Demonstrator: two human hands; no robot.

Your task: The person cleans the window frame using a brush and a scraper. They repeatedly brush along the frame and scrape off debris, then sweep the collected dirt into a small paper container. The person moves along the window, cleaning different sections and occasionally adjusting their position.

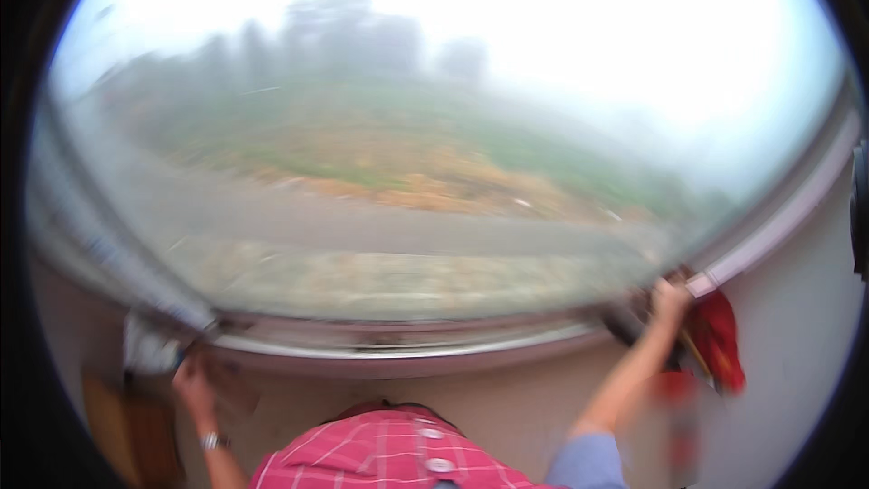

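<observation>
A wide window opening with a metal sill rail [407,351] lies before me. My left hand [195,380], with a metal-banded wristwatch [214,441], is at the sill's left corner, beside a pale bundle [149,350]. A blurred brownish thing hangs by its fingers; whether they grip it I cannot tell. My right hand [671,299] is raised at the sill's right corner, against the window frame [747,251]. Dark and brown things there are blurred, so its hold is unclear. A red cloth or bag [719,339] hangs just right of it.
A brown wooden piece [136,428] stands at the lower left. A blurred red object [677,421] is below my right forearm. A grey wall [787,346] rises at the right. Outside are a road [339,221], a grassy bank [407,149] and misty trees [360,34].
</observation>
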